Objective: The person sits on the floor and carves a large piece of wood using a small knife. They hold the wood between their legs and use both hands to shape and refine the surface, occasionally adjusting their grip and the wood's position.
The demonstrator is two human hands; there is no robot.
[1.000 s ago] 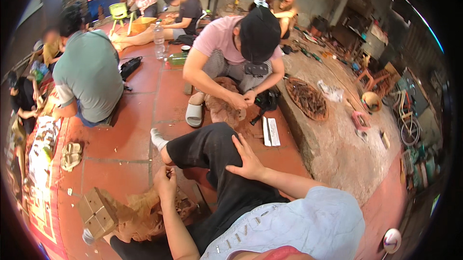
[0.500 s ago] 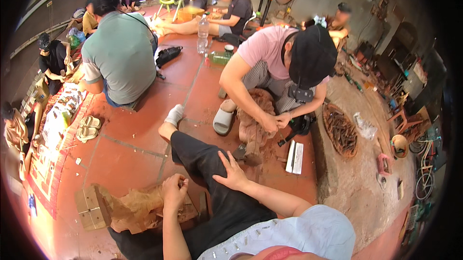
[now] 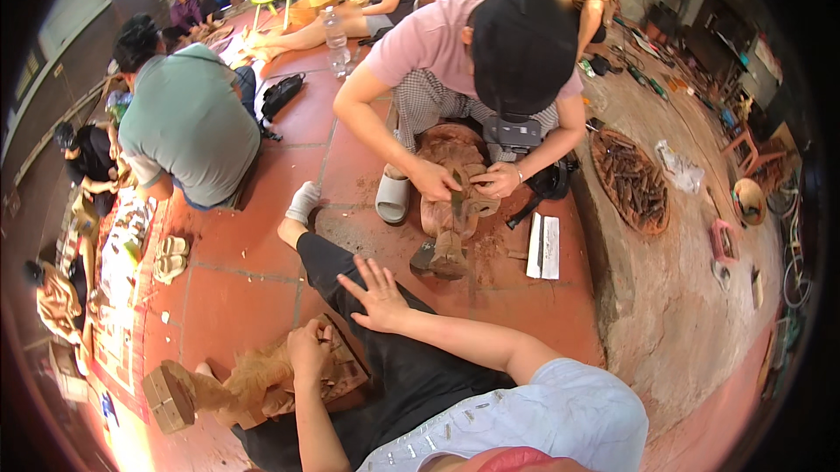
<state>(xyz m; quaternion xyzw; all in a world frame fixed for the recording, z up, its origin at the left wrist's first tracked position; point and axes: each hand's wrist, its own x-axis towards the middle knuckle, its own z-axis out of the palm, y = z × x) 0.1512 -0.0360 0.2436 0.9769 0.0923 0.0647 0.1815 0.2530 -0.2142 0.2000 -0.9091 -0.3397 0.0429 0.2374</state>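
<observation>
Wood carving (image 3: 262,382) was seen at the person's left, laid lengthwise against the black trousers (image 3: 416,363), with a squared block at its outer end and a broad, flat end nearer the knee. Whether its weight was borne by the leg or by the floor (image 3: 232,297) could not be told. Over the broad end the left hand (image 3: 311,351) was placed, its fingers curled narrow; what, if anything, was held in it was hidden. The right hand (image 3: 376,301) was rested flat on the raised knee, fingers spread wide, with nothing held.

Beyond the knee, a second carving (image 3: 448,209) was propped between the feet of a co-worker in a pink shirt (image 3: 424,43), by whom both hands were kept on it. Beside it a grey sandal (image 3: 392,198) was worn, and a white sheet (image 3: 543,249) was laid on the tiles to the right. Farther right, a basket (image 3: 598,166) was filled with dark pieces. To the left, pale slippers (image 3: 171,259) were set near a seated person in a grey-green shirt (image 3: 188,126).
</observation>
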